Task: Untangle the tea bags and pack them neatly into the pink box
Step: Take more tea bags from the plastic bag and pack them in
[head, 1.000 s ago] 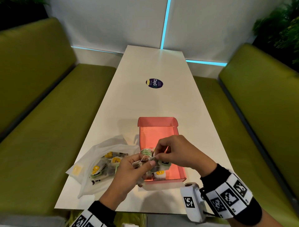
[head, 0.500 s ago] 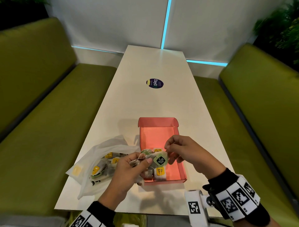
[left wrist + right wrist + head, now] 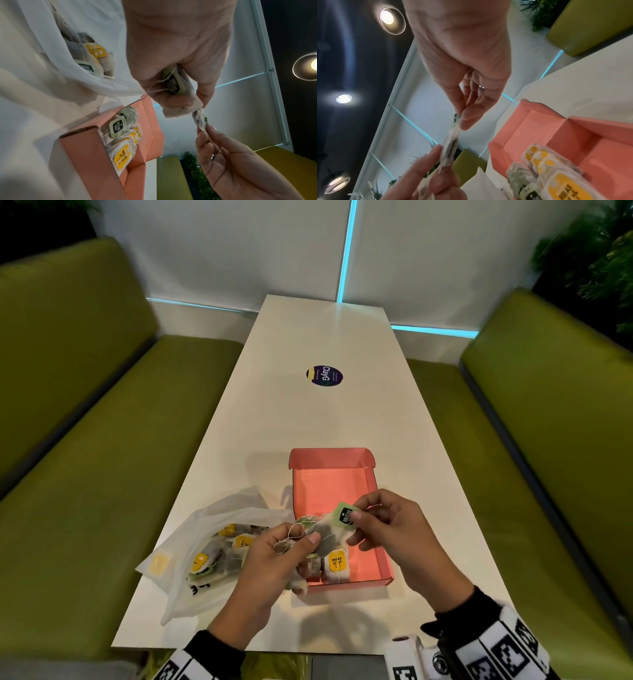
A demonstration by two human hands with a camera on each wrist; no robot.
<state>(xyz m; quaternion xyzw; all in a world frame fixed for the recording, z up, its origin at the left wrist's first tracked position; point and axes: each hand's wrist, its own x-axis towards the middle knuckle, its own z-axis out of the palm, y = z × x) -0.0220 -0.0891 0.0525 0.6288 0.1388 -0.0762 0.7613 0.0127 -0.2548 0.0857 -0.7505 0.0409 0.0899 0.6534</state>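
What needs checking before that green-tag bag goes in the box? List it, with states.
1. Right hand pinches the green-tag bag: ok.
2. Left hand holds the other bags: ok.
3. String free of the left hand's bunch: cannot tell; loops still sit at the left thumb.
4. Box open: ok.
5. Bare floor in the box's far part: ok.
6. Packed bags stand in rows at the near end: ok.

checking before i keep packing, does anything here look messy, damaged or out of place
Nothing looks damaged or spilled. The only untidy spot is the crumpled plastic bag left of the pink box, with loose tea bags jumbled inside. The packed ones stand in neat rows.
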